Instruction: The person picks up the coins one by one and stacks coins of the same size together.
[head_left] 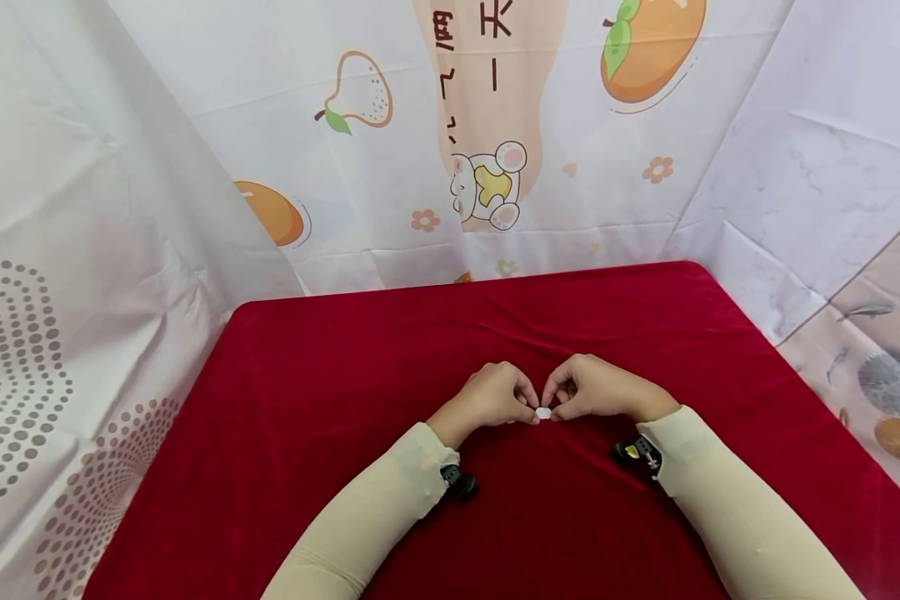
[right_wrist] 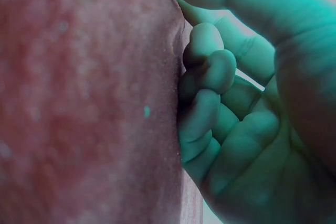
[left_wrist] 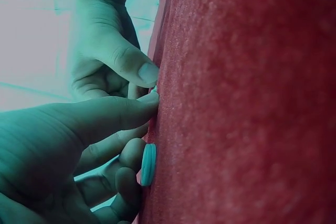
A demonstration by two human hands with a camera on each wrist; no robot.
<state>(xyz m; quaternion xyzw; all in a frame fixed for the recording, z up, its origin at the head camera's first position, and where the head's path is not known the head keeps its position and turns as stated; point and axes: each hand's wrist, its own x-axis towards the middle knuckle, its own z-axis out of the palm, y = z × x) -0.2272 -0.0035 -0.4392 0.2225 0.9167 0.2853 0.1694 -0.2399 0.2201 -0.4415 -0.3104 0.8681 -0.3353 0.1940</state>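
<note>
Between the two hands, low over the red cloth, is a small white piece [head_left: 543, 413], too small and covered to tell its kind. My left hand [head_left: 495, 394] pinches its left side with thumb and forefinger. From the other side my right hand [head_left: 596, 388] pinches it the same way. In the left wrist view a thin round disc [left_wrist: 149, 164] with a grooved edge stands by the curled fingertips of the left hand; whether they grip it I cannot tell. The right hand's other fingers [right_wrist: 202, 116] are curled close to the cloth.
A red velvet cloth [head_left: 360, 367] covers the table, with light wrinkles toward the back right. White printed curtains [head_left: 390, 183] hang behind the table and at both sides. A tiny pale speck [right_wrist: 147, 111] shows on the cloth near the right hand.
</note>
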